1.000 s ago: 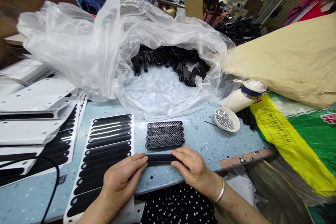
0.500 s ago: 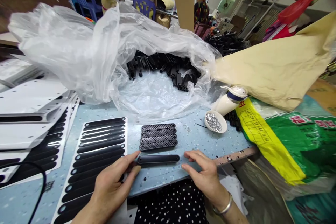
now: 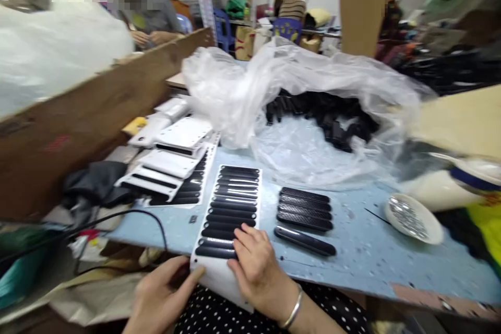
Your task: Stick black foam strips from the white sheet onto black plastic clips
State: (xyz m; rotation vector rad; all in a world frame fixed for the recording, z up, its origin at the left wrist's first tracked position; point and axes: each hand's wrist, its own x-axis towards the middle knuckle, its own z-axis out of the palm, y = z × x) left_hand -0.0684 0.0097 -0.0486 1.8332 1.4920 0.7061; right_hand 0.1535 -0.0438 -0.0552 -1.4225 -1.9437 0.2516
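- Our left hand (image 3: 166, 292) has a narrow pinch on the near-left corner of the white backing sheet (image 3: 221, 274); thumb on top, fingers mostly hidden.
- Our right hand (image 3: 260, 271) lies over the sheet's near-right part, fingertips by the nearest of the glossy black round-ended strips (image 3: 230, 212), thumb apart from the fingers — can't tell if it grips a strip end or only rests there.
- Key relation: sheet runs from our hands toward 1 o'clock, long axis about 1 to 7; strips cross it, roughly 9 to 3. Right hand is nearer the strips, left is on the white margin.
- Single smooth black plastic bar (image 3: 305, 241): 2 o'clock from the right hand, near but not touching, axis 10 to 4.
- Four textured black bars (image 3: 304, 210) sit side by side just beyond it.
- Surface: light-blue speckled tabletop (image 3: 348, 261); sheet's near end overhangs its edge toward our lap.
- White bowl of small silvery pieces (image 3: 434, 232) between 2 and 3 o'clock.
- Room: translucent plastic bag (image 3: 242, 83) with black pieces inside around 1; brown wooden board (image 3: 156, 81) at 10 — a co-worker's hands (image 3: 148, 37) beyond it.
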